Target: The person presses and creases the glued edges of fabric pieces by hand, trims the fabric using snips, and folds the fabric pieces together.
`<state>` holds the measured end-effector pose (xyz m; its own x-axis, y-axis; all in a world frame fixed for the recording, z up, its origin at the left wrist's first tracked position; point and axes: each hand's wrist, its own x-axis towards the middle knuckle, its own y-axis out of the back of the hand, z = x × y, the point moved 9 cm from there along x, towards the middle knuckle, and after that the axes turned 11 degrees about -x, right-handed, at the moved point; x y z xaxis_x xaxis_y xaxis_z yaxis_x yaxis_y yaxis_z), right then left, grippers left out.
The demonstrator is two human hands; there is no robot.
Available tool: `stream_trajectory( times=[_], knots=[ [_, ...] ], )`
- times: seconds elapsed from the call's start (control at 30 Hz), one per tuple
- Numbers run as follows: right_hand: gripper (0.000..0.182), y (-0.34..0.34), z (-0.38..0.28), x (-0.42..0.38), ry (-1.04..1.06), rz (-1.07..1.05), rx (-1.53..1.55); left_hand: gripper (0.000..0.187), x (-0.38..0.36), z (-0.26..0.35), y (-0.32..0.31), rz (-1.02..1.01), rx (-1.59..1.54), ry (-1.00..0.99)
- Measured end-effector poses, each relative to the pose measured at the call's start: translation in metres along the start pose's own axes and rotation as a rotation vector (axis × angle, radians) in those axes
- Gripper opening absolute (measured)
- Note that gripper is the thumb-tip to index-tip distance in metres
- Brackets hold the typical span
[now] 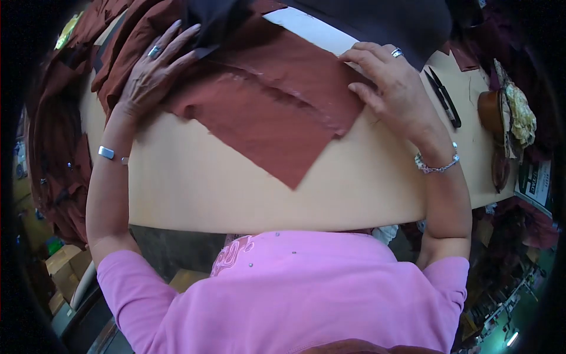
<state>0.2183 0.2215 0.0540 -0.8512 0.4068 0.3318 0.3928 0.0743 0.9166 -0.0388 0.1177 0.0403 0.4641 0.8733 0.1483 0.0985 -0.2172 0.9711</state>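
A reddish-brown cloth piece (265, 124) lies on the pale table (236, 194), one corner pointing toward me, with a raised seam or fold running across it. My left hand (156, 74) rests on the brown cloth at the left, fingers spread, a ring on one finger. My right hand (389, 82) is at the cloth's right edge, fingers curved and apart, fingertips near or touching the edge; no grip shows. Dark cloth (377, 23) lies beyond my hands, and a white piece (318, 29) shows between it and the brown cloth.
Black thread snips (443, 97) lie right of my right hand. Farther right are a brown round container (489, 111) and a crumpled yellowish bundle (520, 115). Brown cloth (59, 171) hangs in a heap at the left. A cardboard box (68, 265) stands below the table at lower left.
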Motion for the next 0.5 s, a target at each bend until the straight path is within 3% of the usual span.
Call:
stream_trajectory(
  times=[0.13,0.17,0.2,0.27,0.4,0.5],
  knots=[
    [0.037,-0.002,0.002,-0.003,-0.022,-0.003,0.039,0.048,-0.009,0.007,0.023,0.004,0.065,0.208],
    [0.036,-0.001,0.001,-0.001,-0.036,0.018,0.039,0.050,-0.009,0.020,0.035,0.111,0.002,0.245],
    [0.036,-0.001,0.000,-0.001,-0.050,0.035,0.038,0.046,-0.006,0.037,0.047,0.264,-0.123,0.231],
    [0.038,-0.001,-0.010,0.000,-0.044,0.075,-0.021,0.039,0.006,0.075,0.055,0.324,-0.216,0.126],
    [0.046,-0.008,-0.018,-0.001,-0.020,0.076,-0.014,0.034,0.034,0.149,0.042,0.110,-0.379,-0.017],
    [0.051,-0.009,-0.015,-0.001,-0.084,0.073,0.199,0.033,0.048,0.160,0.036,0.019,-0.453,0.014]
  ],
)
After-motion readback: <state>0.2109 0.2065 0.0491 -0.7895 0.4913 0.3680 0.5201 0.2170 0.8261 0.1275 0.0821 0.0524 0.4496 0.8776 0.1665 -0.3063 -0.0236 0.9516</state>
